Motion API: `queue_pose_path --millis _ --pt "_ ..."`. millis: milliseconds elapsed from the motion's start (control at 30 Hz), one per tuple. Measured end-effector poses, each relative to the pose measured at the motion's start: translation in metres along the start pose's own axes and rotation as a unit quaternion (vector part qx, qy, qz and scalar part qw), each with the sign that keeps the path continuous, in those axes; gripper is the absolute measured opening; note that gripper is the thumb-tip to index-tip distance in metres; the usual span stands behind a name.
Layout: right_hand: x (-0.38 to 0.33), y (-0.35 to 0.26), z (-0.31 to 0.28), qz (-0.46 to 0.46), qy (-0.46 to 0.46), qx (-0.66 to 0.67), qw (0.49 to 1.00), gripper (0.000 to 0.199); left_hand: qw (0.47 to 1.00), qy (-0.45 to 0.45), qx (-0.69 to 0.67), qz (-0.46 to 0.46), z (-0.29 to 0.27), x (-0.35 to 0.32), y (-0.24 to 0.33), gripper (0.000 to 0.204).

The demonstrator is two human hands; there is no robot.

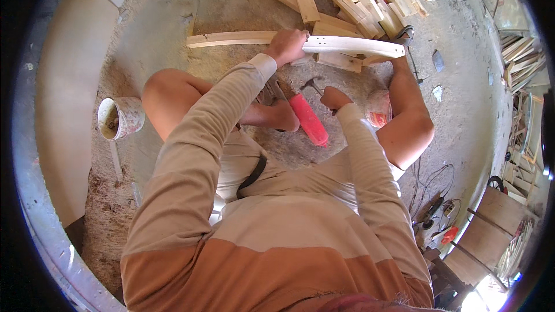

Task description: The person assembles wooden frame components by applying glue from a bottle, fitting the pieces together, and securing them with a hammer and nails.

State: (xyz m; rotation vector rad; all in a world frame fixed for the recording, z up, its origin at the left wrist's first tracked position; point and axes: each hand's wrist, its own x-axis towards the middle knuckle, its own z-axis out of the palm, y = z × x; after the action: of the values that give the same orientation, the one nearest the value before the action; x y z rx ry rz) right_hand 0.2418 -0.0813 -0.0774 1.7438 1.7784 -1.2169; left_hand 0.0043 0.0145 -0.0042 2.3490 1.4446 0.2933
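A long, slightly curved wooden slat (pixel 354 44) spans from left to right in front of me. Several small dark holes dot its pale right part. My left hand (pixel 287 46) is wrapped round it near the middle, covering that stretch. Closer to my body, my right hand (pixel 335 99) is closed on a hammer (pixel 313 85), its head pointing left and away from the slat. Below the hammer, a pinkish-red bottle-shaped object (pixel 309 120) lies between my legs. Short wooden blocks (pixel 339 61) sit under or just behind the slat's right half.
A heap of cut wood pieces (pixel 370 8) lies at the far side. One white bucket (pixel 120 118) stands left of my left knee, another bucket (pixel 378 108) by my right leg. Cables and a power tool (pixel 430 212) rest at the right. A large pale board (pixel 72 98) lines the left.
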Motion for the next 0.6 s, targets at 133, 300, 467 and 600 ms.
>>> queue_pose_path --millis 133,300,467,600 --pt "-0.111 -0.029 -0.060 -0.100 -0.001 0.213 0.972 0.034 0.999 0.039 -0.010 0.017 0.005 -0.007 -0.011 0.028" --pt "-0.190 -0.027 -0.064 -0.183 0.267 0.023 0.946 0.030 0.998 0.058 -0.030 0.019 0.007 -0.007 -0.007 0.029" --pt "-0.196 -0.057 -0.068 -0.126 0.359 -0.030 0.924 0.033 0.999 0.031 -0.007 0.004 0.000 -0.010 0.000 0.022" --pt "-0.167 -0.062 -0.065 -0.040 0.307 -0.027 0.950 0.033 0.999 0.041 -0.014 0.003 0.006 -0.008 -0.007 0.032"
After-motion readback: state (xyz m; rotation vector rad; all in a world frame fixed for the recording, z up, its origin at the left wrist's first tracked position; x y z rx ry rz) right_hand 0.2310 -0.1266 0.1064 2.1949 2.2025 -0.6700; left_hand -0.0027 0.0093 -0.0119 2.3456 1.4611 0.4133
